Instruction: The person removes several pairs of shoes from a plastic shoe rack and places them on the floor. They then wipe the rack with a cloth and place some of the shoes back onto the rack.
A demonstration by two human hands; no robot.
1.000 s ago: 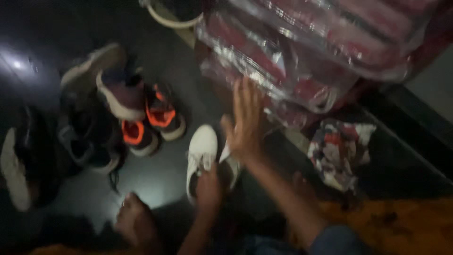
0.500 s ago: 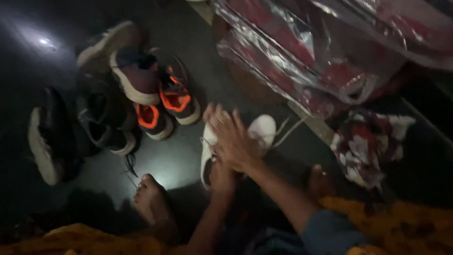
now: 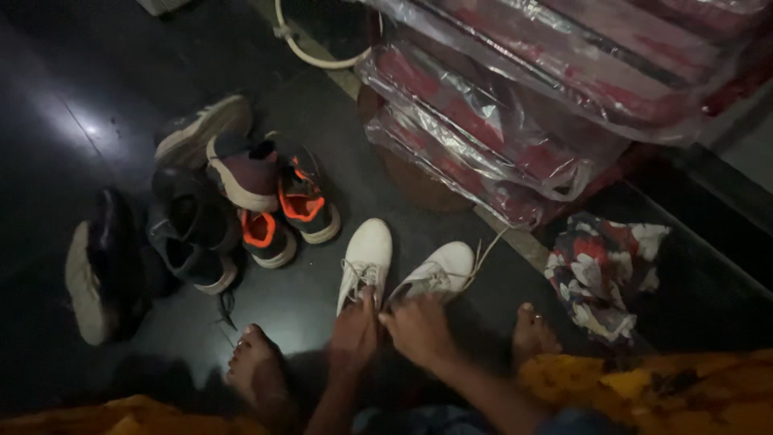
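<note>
Both hands have dropped to the white shoes' heel ends: left hand [image 3: 354, 330] grips the left shoe [image 3: 366, 258], right hand [image 3: 419, 329] the right shoe [image 3: 441, 270], side by side on the floor [image 3: 306, 306].

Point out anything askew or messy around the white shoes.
The two white shoes splay apart at the toes, and a loose lace trails from the right one. Both hands, left and right, rest at their heels. To the left, dark shoes lie heaped, some tipped on their sides.
</note>
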